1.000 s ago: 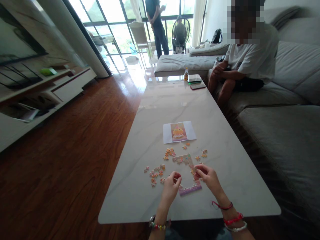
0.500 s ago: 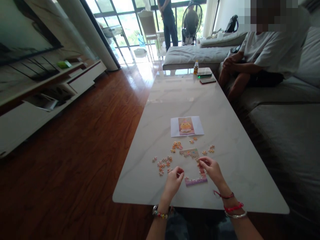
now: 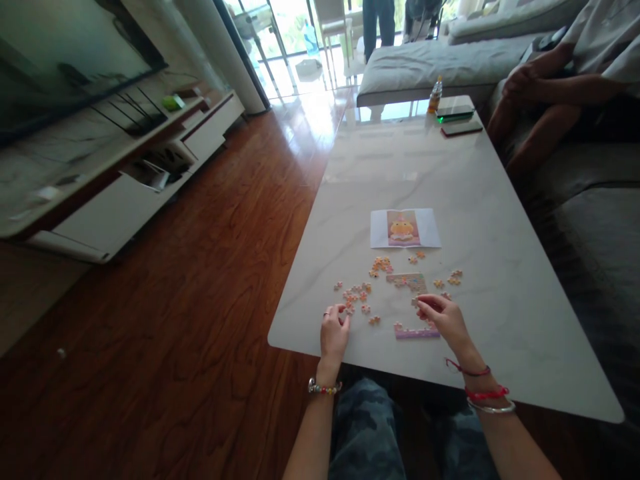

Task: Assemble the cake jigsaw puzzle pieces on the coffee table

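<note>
A partly built jigsaw frame (image 3: pixel 414 331) lies near the front edge of the white marble table (image 3: pixel 500 267). My right hand (image 3: pixel 445 320) rests on it, fingers pinched on a small puzzle piece. My left hand (image 3: pixel 334 331) lies to the left, its fingertips touching the loose pieces (image 3: pixel 355 297) scattered there. More loose pieces (image 3: pixel 383 265) sit just beyond the frame. A printed reference picture (image 3: pixel 404 228) of an orange figure lies farther up the table.
A small bottle (image 3: pixel 435 97) and two phones (image 3: pixel 457 120) stand at the table's far end. A person's arms and knees (image 3: pixel 537 100) show on the grey sofa (image 3: pixel 590 220) to the right. A low TV unit (image 3: pixel 125 180) lines the left wall. Another person's legs (image 3: pixel 377 20) stand by the window.
My head has tilted down and turned left, so the table shifted right in view. My left hand has moved left from the frame onto the loose pieces. My right hand stays on the frame.
</note>
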{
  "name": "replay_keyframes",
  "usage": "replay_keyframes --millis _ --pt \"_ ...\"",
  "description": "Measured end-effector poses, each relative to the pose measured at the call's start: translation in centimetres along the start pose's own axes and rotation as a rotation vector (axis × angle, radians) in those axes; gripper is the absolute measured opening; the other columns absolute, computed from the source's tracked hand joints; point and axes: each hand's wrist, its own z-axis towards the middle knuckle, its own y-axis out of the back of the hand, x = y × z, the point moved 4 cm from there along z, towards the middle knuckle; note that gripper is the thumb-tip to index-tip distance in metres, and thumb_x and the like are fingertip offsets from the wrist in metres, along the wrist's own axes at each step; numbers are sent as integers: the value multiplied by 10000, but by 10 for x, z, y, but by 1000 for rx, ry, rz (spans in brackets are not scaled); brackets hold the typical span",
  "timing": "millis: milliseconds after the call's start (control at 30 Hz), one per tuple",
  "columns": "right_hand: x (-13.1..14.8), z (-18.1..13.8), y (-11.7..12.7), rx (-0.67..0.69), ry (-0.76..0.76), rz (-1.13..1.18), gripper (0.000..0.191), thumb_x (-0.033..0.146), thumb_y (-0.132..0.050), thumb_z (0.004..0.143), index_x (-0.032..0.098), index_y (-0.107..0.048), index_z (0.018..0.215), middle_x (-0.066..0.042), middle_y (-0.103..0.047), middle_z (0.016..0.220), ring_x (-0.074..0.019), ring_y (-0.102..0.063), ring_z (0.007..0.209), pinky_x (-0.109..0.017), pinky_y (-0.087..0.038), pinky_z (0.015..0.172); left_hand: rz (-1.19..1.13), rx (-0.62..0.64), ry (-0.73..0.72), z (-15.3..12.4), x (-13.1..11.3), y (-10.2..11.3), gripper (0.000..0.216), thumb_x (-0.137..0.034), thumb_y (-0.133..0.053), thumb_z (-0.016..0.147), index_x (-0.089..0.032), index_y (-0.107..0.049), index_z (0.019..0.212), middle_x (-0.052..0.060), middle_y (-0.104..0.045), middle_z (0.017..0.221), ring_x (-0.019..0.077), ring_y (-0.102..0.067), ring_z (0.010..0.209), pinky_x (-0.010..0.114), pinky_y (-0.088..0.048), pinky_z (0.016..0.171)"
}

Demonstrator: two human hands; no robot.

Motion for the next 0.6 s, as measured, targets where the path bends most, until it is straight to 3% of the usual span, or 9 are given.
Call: replay_keyframes --millis 167,300,600 --pt "-5 2 -5 43 -3 4 389 451 -634 616 119 -643 818 -66 -654 584 -170 -608 509 -294 -519 497 14 -26 -13 8 -3 -3 205 -198 -496 746 -183 -552 943 48 -559 933 96 -505 606 269 -445 707" --pt "-12 7 -6 76 -33 -1 399 457 -644 601 116 -655 807 -64 -650 554 -174 -609 496 -293 -522 484 19 -51 -39 29 -8 -4 205 -202 -486 764 -176 -579 945 56 -553 949 111 -538 698 253 -440 728" --pt "-4 8 -17 80 -13 -2 376 441 -617 639 113 -653 819 -68 -657 592 -166 -609 503 -278 -518 468 156 34 -66 72 -32 -15 217 -205 -499 765 -191 -618 947 66 -548 980 136 -523 840 235 -414 763"
